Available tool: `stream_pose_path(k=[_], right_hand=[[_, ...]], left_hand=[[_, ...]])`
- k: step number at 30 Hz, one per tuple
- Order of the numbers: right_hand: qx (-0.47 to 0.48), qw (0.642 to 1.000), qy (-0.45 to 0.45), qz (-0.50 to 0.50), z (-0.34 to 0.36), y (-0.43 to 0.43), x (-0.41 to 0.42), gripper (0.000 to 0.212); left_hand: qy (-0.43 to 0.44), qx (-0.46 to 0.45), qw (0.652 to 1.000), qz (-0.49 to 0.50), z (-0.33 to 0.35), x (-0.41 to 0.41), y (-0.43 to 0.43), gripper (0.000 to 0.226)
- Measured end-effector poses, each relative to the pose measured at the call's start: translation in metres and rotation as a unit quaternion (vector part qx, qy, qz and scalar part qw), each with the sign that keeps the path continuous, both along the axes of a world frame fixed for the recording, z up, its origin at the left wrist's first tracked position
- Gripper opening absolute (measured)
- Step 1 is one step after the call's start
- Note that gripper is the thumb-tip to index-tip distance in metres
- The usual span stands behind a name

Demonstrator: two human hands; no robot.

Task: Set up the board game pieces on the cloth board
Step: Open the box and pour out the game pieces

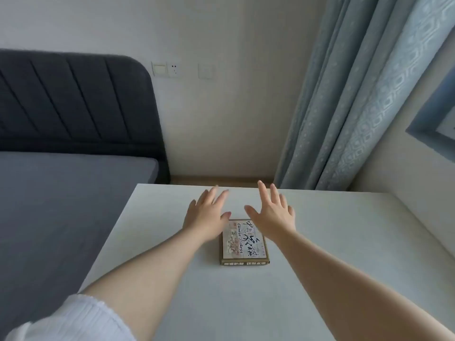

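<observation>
A closed Chinese chess box (243, 244), brown-edged with a printed lid, lies flat in the middle of the white table (344, 242). My left hand (209, 212) hovers over the box's far left corner, fingers spread and straight. My right hand (273, 212) is stretched out above the box's far right corner, also spread and holding nothing. Both arms reach forward from the near edge. No cloth board or game pieces are visible.
A bed (49, 205) with a grey sheet and dark padded headboard (73, 102) borders the table on the left. Blue-grey curtains (357, 94) hang behind the table's far right. The wall ahead has switches and a socket (172, 68).
</observation>
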State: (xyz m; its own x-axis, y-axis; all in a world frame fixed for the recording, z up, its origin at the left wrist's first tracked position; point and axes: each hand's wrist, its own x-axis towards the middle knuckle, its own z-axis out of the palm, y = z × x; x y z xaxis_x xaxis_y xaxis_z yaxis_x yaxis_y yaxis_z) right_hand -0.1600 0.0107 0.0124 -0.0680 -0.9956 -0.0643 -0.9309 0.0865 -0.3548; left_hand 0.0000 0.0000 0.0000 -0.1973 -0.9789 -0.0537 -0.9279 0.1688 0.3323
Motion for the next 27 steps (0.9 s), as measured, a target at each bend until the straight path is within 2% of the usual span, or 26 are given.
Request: stream_pose_path(k=[3,7,13,22,24,27], right_hand=[[0.069,0.997,-0.016,-0.010,-0.023,0.004,0.003,0.071],[0.124,0.986,-0.088,-0.066,-0.053,0.009,0.006,0.076],[0.134,0.981,-0.114,-0.083,-0.075,0.023,0.013,0.068],[0.138,0.981,-0.126,-0.052,-0.079,0.030,0.038,0.075],[0.144,0.979,-0.140,-0.045,-0.077,0.029,0.042,0.076],[0.150,0.974,-0.167,-0.039,-0.070,0.028,0.045,0.075]], left_hand=[[0.073,0.125,0.989,0.041,-0.020,-0.006,0.005,0.058],[0.145,0.203,0.966,0.070,-0.044,-0.013,0.009,0.060],[0.091,0.171,0.977,0.087,-0.054,-0.019,0.018,0.049],[0.147,0.136,0.970,0.140,-0.056,0.000,0.025,0.041],[0.204,0.159,0.950,0.172,-0.056,0.004,0.022,0.038],[0.342,0.199,0.894,0.210,-0.051,0.008,0.019,0.036]])
